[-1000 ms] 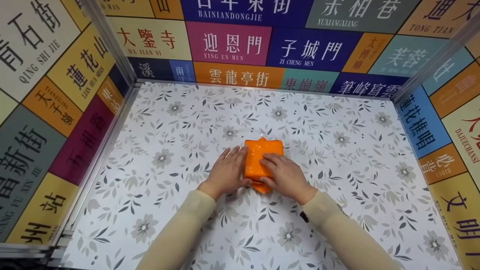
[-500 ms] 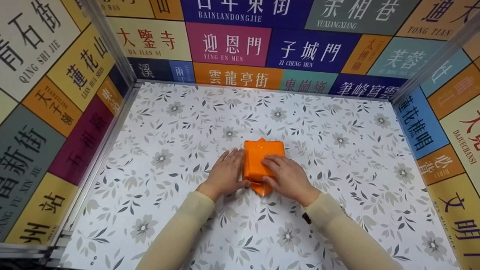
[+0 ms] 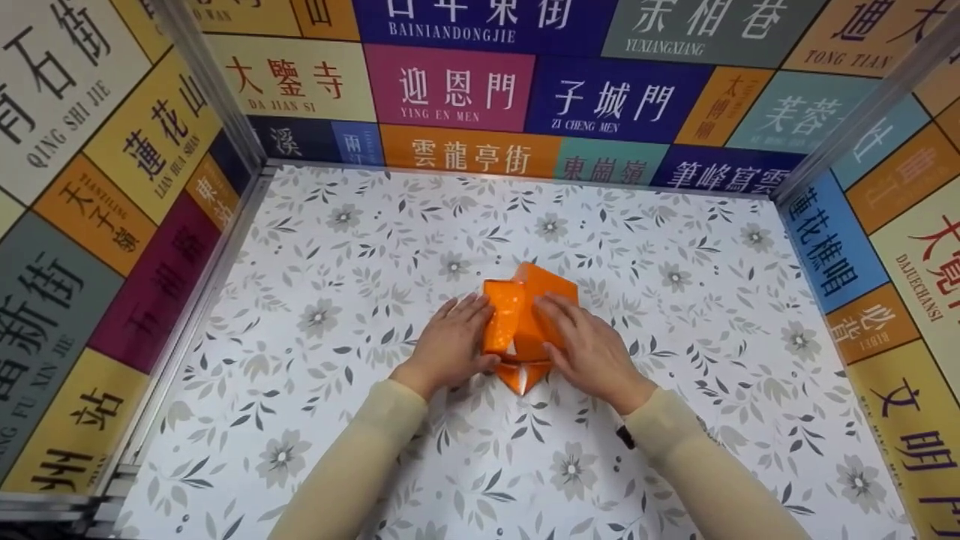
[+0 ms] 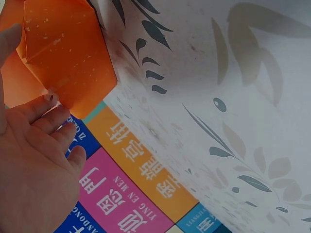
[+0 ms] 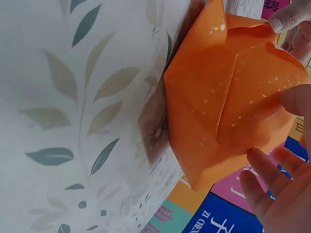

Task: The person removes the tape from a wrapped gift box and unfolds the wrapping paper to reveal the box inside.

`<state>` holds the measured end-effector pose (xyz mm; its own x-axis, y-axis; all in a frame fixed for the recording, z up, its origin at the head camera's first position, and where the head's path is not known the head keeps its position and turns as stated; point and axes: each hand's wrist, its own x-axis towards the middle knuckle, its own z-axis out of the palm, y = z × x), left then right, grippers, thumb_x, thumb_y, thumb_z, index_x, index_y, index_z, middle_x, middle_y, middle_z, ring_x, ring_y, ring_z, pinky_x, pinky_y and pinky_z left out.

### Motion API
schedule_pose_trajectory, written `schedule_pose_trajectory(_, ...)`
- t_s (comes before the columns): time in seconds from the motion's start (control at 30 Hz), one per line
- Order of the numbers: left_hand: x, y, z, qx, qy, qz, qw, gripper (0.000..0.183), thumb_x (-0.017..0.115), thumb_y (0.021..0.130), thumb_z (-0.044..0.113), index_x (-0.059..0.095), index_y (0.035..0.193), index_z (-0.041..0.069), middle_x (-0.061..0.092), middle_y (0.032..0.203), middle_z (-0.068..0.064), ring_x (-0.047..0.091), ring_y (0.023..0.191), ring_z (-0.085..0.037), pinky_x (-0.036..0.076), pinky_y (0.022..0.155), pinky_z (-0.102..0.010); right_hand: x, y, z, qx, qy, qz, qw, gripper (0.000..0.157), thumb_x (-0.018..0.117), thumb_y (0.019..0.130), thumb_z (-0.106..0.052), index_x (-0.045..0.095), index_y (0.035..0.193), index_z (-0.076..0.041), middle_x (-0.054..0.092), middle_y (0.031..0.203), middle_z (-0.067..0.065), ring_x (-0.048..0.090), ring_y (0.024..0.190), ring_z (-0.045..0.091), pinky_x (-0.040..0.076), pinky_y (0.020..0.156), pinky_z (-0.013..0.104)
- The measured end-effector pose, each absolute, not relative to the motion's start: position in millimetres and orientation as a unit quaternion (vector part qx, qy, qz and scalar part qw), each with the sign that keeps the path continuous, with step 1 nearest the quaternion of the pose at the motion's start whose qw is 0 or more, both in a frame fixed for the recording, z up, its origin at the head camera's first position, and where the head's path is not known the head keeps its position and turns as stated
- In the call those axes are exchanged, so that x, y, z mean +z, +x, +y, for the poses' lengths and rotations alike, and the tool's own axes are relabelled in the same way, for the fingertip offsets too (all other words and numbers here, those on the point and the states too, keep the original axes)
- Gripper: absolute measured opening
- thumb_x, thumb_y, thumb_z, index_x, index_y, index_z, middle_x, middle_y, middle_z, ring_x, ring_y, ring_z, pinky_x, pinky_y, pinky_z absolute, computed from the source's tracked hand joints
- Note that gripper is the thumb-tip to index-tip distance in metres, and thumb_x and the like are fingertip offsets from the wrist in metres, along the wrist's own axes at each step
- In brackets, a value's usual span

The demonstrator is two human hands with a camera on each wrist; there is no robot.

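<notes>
A folded orange paper piece with pale flecks [image 3: 531, 326] lies mid-table, blocky in shape, a pointed flap toward the person. Its top is parted: one panel slants up to the right, with a whitish gap beside the left panel. My left hand [image 3: 448, 341] rests along its left side. In the left wrist view the fingertips touch the paper's edge [image 4: 73, 48]. My right hand [image 3: 592, 349] lies against the slanted panel, fingers fairly straight. The right wrist view has the thumb and fingertips against the paper [image 5: 199, 116]. The fingers partly hide its sides.
White floral paper covers the table [image 3: 337, 450]. Colourful sign panels [image 3: 457, 86] stand upright at the back and both sides, with metal frame bars [image 3: 229, 97] at the corners. A small dark item [image 3: 625, 436] shows at the right sleeve cuff.
The paper's upright right panel has swung away to the right, parting the top. My right hand has shifted slightly right with it. The left hand stays almost in place.
</notes>
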<state>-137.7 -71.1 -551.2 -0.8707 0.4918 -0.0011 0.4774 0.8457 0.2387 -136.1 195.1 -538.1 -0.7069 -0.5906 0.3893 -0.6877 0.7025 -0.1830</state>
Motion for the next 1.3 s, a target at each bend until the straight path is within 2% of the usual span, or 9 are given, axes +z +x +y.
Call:
schedule_pose_trajectory(0.17,-549.4,-139.1,-71.2,0.118,0.253,0.960,0.024,0.083,0.065,0.089,0.057,0.038,0.154,0.012,0.034,0.159,-0.006,0.025,0.147,-0.025,0.013,0.120,-0.043,-535.3,-140.8,200.0,0.151,0.378,-0.893,0.190,0.069,0.067,0.090,-0.008,0.043,0.152,-0.025,0.035,0.155,0.012,0.060,0.097,0.031,0.055,0.073,0.042)
schedule_pose_trajectory(0.3,-548.1,-139.2,-72.2,0.116,0.251,0.961,0.025,0.081,0.066,0.089,0.057,0.040,0.153,0.014,0.035,0.158,-0.007,0.025,0.147,-0.027,0.013,0.120,-0.044,-530.3,-142.0,203.7,0.127,0.381,-0.895,0.194,0.057,0.062,0.090,-0.007,0.052,0.145,-0.021,0.037,0.155,0.009,0.057,0.108,0.032,0.054,0.082,0.044)
schedule_pose_trajectory(0.43,-547.5,-139.1,-73.3,0.113,0.247,0.962,0.025,0.079,0.066,0.089,0.056,0.042,0.152,0.015,0.036,0.158,-0.007,0.026,0.147,-0.027,0.013,0.120,-0.044,-524.0,-141.9,209.5,0.130,0.379,-0.894,0.200,0.042,0.059,0.089,-0.007,0.062,0.131,-0.011,0.048,0.149,0.004,0.057,0.115,0.029,0.051,0.092,0.043)
schedule_pose_trajectory(0.57,-547.9,-139.2,-73.4,0.114,0.249,0.962,0.022,0.078,0.066,0.089,0.055,0.044,0.151,0.014,0.037,0.157,-0.008,0.027,0.146,-0.028,0.013,0.120,-0.044,-518.2,-141.8,216.5,0.134,0.372,-0.895,0.205,0.031,0.054,0.092,-0.010,0.068,0.120,-0.009,0.060,0.137,0.002,0.056,0.121,0.026,0.047,0.100,0.041)
schedule_pose_trajectory(0.73,-548.9,-140.0,-72.5,0.112,0.255,0.960,0.018,0.078,0.067,0.089,0.055,0.044,0.150,0.014,0.037,0.157,-0.008,0.028,0.146,-0.029,0.014,0.119,-0.045,-513.1,-140.2,226.3,0.155,0.338,-0.900,0.229,0.023,0.052,0.095,-0.020,0.072,0.101,-0.009,0.069,0.113,0.005,0.060,0.106,0.027,0.050,0.091,0.044)
schedule_pose_trajectory(0.93,-548.1,-140.0,-71.3,0.111,0.255,0.960,0.022,0.078,0.066,0.089,0.055,0.044,0.151,0.014,0.036,0.157,-0.008,0.028,0.146,-0.029,0.013,0.120,-0.044,-500.1,-141.2,242.4,0.153,0.272,-0.912,0.266,0.018,0.063,0.090,-0.018,0.072,0.083,-0.005,0.069,0.083,0.009,0.061,0.084,0.032,0.052,0.074,0.047)
schedule_pose_trajectory(1.1,-549.2,-139.8,-71.3,0.119,0.252,0.960,0.031,0.077,0.067,0.089,0.054,0.043,0.151,0.014,0.036,0.158,-0.008,0.027,0.146,-0.028,0.011,0.120,-0.043,-487.0,-140.8,259.0,0.101,0.228,-0.945,0.210,0.010,0.076,0.079,-0.012,0.073,0.081,-0.003,0.068,0.076,0.012,0.058,0.075,0.036,0.050,0.067,0.048)
schedule_pose_trajectory(1.2,-549.3,-140.0,-71.4,0.119,0.252,0.960,0.033,0.078,0.067,0.089,0.055,0.043,0.152,0.014,0.035,0.158,-0.007,0.026,0.147,-0.027,0.011,0.120,-0.044,-483.4,-138.6,267.2,0.061,0.214,-0.962,0.161,0.019,0.083,0.071,-0.012,0.074,0.083,-0.001,0.068,0.076,0.014,0.056,0.073,0.037,0.049,0.066,0.050)
schedule_pose_trajectory(1.3,-548.4,-140.2,-71.0,0.116,0.253,0.960,0.034,0.079,0.066,0.089,0.055,0.042,0.152,0.014,0.035,0.158,-0.007,0.026,0.147,-0.027,0.011,0.120,-0.044,-484.5,-135.5,273.0,0.017,0.210,-0.971,0.113,0.029,0.088,0.065,-0.016,0.072,0.083,0.000,0.067,0.076,0.016,0.057,0.074,0.039,0.049,0.073,0.053)
